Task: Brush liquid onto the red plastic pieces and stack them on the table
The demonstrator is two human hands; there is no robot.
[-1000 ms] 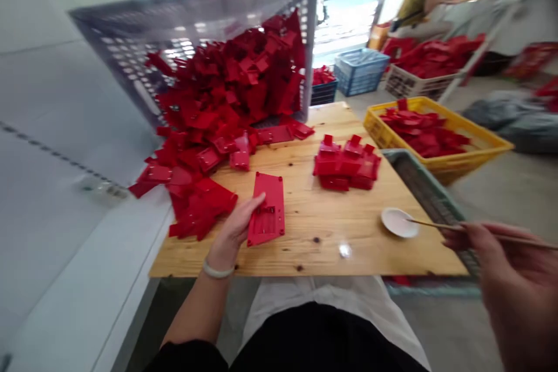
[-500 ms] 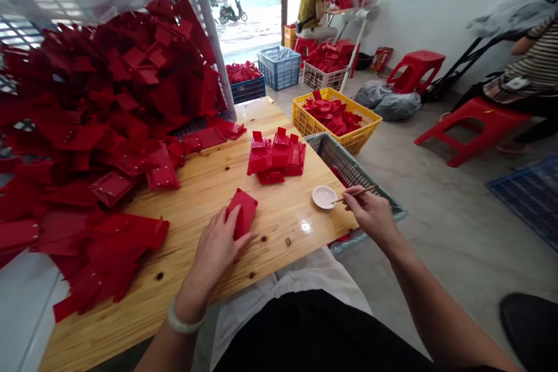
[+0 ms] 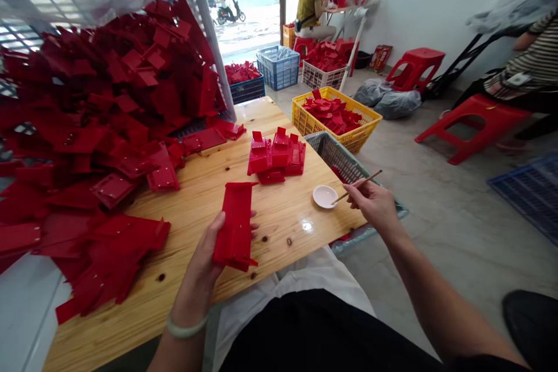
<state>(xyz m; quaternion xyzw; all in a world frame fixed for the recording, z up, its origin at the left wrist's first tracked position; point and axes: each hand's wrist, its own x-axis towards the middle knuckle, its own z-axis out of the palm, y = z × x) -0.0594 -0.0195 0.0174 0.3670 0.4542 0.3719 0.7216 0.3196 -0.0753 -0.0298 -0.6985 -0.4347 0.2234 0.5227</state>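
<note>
My left hand point(image 3: 208, 250) grips a red plastic part point(image 3: 235, 224), a long panel with raised ends, held up over the wooden table point(image 3: 196, 197). The thumb lies along its left edge and fingertips show at its right. Between the fingers of my right hand point(image 3: 372, 203) is a thin wooden stick point(image 3: 357, 186), its lower tip at the small white dish point(image 3: 325, 196). Whether the dish holds any liquid I cannot tell. Beyond the held part, a small stack of red parts point(image 3: 279, 154) sits on the table.
A large heap of red parts point(image 3: 131, 81) spills from a crate onto the table's left side. Past the right edge stand a yellow crate point(image 3: 370, 128) and a grey-green crate point(image 3: 322, 142). A co-worker point(image 3: 310, 0) sits at a far table; another person point(image 3: 523, 70) sits at right.
My left hand has lifted the red part off the table and turned it, so its long face with raised ends shows. The stick in my right hand has tilted more upright, its tip still by the dish.
</note>
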